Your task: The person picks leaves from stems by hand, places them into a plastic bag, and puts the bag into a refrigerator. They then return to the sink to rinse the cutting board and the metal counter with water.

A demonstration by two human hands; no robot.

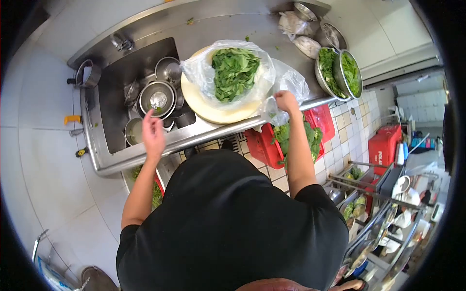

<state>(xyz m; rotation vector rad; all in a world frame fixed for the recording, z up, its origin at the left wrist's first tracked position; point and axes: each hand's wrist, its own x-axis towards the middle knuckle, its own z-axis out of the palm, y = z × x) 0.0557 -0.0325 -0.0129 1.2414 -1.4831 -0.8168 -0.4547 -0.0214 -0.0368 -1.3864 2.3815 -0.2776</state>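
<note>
My left hand (pixel 153 135) is over the front of the sink, fingers stretched out, with nothing in it. Just beyond its fingertips, stacked metal bowls (pixel 158 97) stand in the sink; a green scrap lies in the top one. My right hand (pixel 286 103) is closed on a clear plastic bag (pixel 292 83) at the counter's front edge. Between my hands, green leaves (pixel 235 73) lie in an opened clear bag (pixel 199 68) on a round pale cutting board (pixel 206 109). Below my right arm, broccoli (pixel 310 138) fills a red crate (pixel 259 148).
Two metal bowls of greens (pixel 326 72) stand at the counter's right end, beside white bags (pixel 292 23). A faucet (pixel 121 42) rises behind the sink (pixel 109 116). At right are a red cooler (pixel 384 145) and a cluttered metal rack (pixel 374 194).
</note>
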